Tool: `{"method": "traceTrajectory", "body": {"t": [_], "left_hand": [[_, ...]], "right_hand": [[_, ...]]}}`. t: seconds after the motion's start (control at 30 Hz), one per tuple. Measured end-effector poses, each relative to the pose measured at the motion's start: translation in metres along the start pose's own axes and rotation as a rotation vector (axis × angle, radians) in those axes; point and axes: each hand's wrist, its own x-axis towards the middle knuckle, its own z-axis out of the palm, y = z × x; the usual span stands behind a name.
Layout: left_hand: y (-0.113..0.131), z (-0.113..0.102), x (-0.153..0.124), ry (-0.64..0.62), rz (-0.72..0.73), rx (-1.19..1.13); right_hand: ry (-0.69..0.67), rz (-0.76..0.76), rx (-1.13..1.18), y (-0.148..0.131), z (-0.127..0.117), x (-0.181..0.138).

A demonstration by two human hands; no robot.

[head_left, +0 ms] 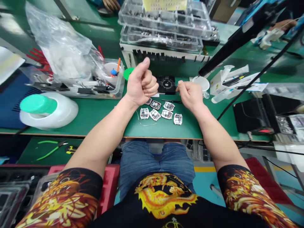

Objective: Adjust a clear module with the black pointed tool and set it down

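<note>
My left hand (141, 83) is raised above the green bench mat (99, 114), fingers curled into a fist with the thumb up; nothing shows inside it. My right hand (190, 95) is closed with its fingertips pinched near a black square fixture (166, 84); whether it pinches something small I cannot tell. Below the hands lie several small silver square parts (161, 113) in two rows. Black tweezers (171, 101) lie just left of my right hand. A thin wire (140, 118) curls beside the parts.
A white jug with a green cap (47, 109) lies at the left. A clear tray of tools under a plastic bag (71, 76) sits behind it. Stacked clear part boxes (166, 25) stand at the back. A white cup (202, 83) and black boxes (251, 117) are at right. Green pliers (51, 148) lie on a lower shelf.
</note>
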Motion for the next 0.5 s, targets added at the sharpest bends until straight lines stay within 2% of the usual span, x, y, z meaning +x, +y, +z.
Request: {"method": "traceTrajectory", "body": {"t": [0.07,0.17,0.23,0.3,0.43,0.5], "left_hand": [[-0.001,0.002,-0.001,-0.061,-0.04,-0.011],[-0.001,0.001,-0.005,-0.035,-0.075,0.036],[0.0,-0.005,-0.008,-0.085,-0.046,0.098],[0.002,-0.013,-0.01,-0.205,0.031,0.159],[0.005,-0.024,-0.01,-0.522,0.079,0.238],[0.004,-0.03,-0.016,-0.625,0.069,0.303]], "right_hand": [[0.082,-0.001,0.018,0.0,0.001,-0.001],[0.067,0.002,0.014,-0.004,0.003,-0.002],[0.069,0.01,-0.007,-0.008,0.004,-0.003],[0.074,-0.003,-0.01,-0.01,0.005,-0.004],[0.025,-0.079,0.021,-0.006,0.003,-0.005],[0.009,-0.128,0.016,-0.007,0.005,-0.003]]}}
